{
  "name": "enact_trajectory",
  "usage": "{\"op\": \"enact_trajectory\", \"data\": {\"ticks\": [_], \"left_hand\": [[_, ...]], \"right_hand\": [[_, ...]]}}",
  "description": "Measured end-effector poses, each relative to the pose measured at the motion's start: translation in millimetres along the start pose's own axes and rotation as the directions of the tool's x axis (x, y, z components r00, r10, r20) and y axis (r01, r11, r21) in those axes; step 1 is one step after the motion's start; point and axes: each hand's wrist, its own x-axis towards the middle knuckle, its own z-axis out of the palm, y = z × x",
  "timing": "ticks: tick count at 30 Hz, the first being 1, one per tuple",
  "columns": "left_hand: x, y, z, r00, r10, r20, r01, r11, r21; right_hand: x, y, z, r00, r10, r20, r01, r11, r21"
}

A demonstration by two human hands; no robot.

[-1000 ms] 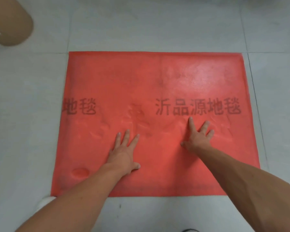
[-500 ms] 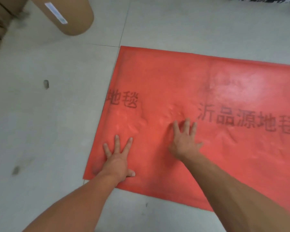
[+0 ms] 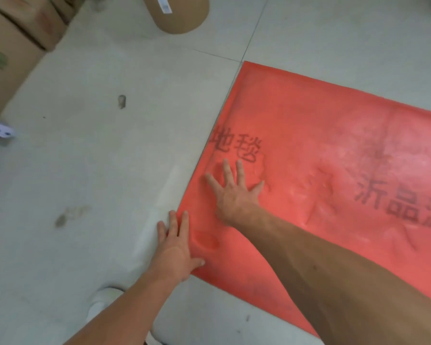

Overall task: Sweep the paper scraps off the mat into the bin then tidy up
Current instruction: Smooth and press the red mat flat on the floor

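Head view: red mat (image 3: 334, 145) flat on floor (image 3: 97, 158). Left hand (image 3: 176, 247) open, flat across mat's left edge near its front corner. Right hand (image 3: 234, 192) open, fingers spread, pressing mat just inside that edge. Cardboard drum (image 3: 177, 13) well beyond mat.

Mat (image 3: 334, 145) flat on the floor (image 3: 110, 158), filling the right side of view. Left hand (image 3: 176, 250) sits at the mat's left edge near the near-left corner, half on the mat, half on the floor. Right hand (image 3: 234, 195) flat on the mat, just right of and beyond the left hand. Cardboard drum (image 3: 179, 13) stands on the floor beyond the mat's far-left corner. Cardboard boxes (image 3: 13, 51) far left. Shoe (image 3: 102, 302) on the floor, near side, left of the left forearm.
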Motion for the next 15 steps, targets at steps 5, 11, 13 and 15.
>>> {"op": "enact_trajectory", "data": {"ticks": [5,11,13,15], "left_hand": [[2.0,5.1,2.4,0.999,-0.014,0.033,0.014,1.000,0.004],[5.4,5.0,5.1,0.998,-0.029,0.053,0.030,1.000,-0.003],[1.7,3.5,6.1,0.999,-0.028,0.022,0.028,0.999,-0.027],[-6.0,3.3,13.4,0.998,0.021,-0.052,-0.022,1.000,-0.014]], "right_hand": [[22.5,-23.5,-15.4,0.988,-0.096,0.120,0.105,0.992,-0.071],[34.6,-27.4,-19.2,0.963,-0.075,0.259,0.102,0.990,-0.096],[33.7,-28.0,-19.4,0.962,-0.070,0.263,0.098,0.991,-0.095],[32.6,-27.1,-18.0,0.966,-0.068,0.251,0.095,0.991,-0.099]]}}
